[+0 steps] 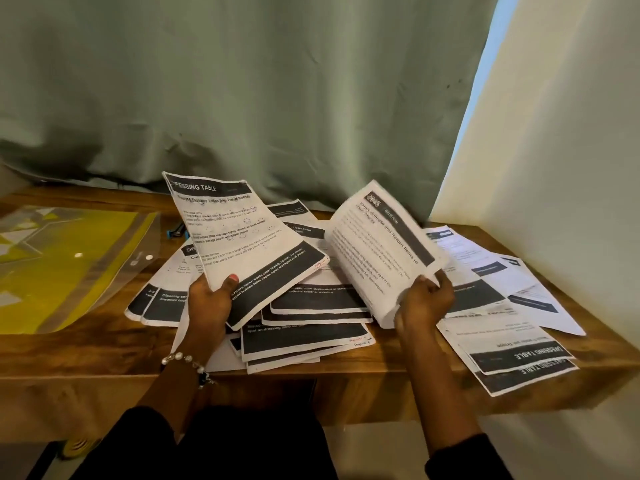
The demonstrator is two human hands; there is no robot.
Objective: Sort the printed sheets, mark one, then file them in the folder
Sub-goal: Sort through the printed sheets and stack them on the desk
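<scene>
My left hand (211, 299) grips the lower edge of a printed sheet headed "Dressing Table" (242, 237), thumb on top, and holds it tilted up above the desk. My right hand (424, 299) grips the lower corner of a second printed sheet (377, 251), also raised and tilted. Beneath both lies a loose pile of printed sheets (304, 327) with black bands. More sheets (502, 306) spread toward the right edge of the desk. A clear plastic folder with a yellow insert (65, 258) lies flat at the left.
The wooden desk (86, 355) stands against a grey-green curtain (242, 98) at the back and a pale wall (554, 168) on the right. A small blue and black object (176, 233), perhaps a pen, lies between the folder and the pile. Some sheets (526, 372) overhang the front right edge.
</scene>
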